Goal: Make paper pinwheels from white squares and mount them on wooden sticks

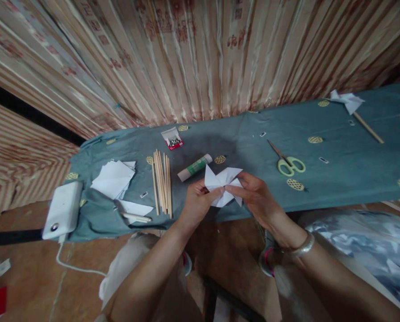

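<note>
A white paper pinwheel (222, 182) is held between both hands near the front edge of the cloth-covered table. My left hand (200, 201) grips its left side, thumb pressed near the centre. From the right, my right hand (255, 194) pinches it, its thumb also reaching the centre. Just behind my left hand lies a green and white glue stick (195, 167). Several thin wooden sticks (162, 183) lie to the left of it. Behind them sits a small open box of metal pins (173, 141).
White paper sheets (114, 179) and a white power bank (63, 210) are at the left of the table (240, 134). Green-handled scissors (287, 162) lie to the right. A pinwheel on a stick (352, 105) rests at the far right. A curtain hangs behind.
</note>
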{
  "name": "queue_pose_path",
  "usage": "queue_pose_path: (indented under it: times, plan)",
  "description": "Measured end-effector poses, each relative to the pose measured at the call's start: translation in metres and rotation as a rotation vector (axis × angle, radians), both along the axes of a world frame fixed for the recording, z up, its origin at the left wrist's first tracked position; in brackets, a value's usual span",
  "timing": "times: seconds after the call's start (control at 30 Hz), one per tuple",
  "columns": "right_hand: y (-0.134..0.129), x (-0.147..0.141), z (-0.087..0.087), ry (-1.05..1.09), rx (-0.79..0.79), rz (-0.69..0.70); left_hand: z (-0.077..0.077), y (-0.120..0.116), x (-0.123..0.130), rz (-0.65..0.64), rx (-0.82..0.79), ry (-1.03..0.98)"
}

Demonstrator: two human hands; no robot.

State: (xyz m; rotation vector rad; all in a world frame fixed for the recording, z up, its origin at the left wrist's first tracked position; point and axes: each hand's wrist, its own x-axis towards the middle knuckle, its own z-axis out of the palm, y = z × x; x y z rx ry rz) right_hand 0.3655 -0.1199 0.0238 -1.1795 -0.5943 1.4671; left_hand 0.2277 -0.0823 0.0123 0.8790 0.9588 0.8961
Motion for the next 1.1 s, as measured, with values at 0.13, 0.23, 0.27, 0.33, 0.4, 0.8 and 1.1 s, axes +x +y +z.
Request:
queue_pose_path:
  times: [0.13,0.23,0.27,0.33,0.4,0.8,1.1]
  plan:
    - [0.002,-0.001,-0.001,0.006,-0.002,-0.006,0.005,0.0,-0.004,-0.021,0.008,-0.009]
    - [0.005,0.001,-0.002,-0.022,0.008,-0.022,0.009,0.004,-0.009,0.013,0.089,0.032]
    - [0.007,0.002,-0.001,-0.032,0.008,-0.033,0.01,0.006,-0.012,0.037,0.12,0.05]
    - [0.009,0.004,-0.001,-0.044,0.008,-0.055,0.012,0.013,-0.021,0.092,0.163,0.079]
    - [0.01,0.007,0.0,-0.045,0.002,-0.062,0.013,0.023,-0.034,0.138,0.208,0.145]
    - [0.014,0.012,0.004,-0.02,-0.055,-0.085,-0.002,0.079,-0.108,0.033,0.744,1.282]
    - [0.014,0.009,0.005,-0.024,-0.052,-0.069,0.002,0.073,-0.104,-0.063,0.758,1.474]
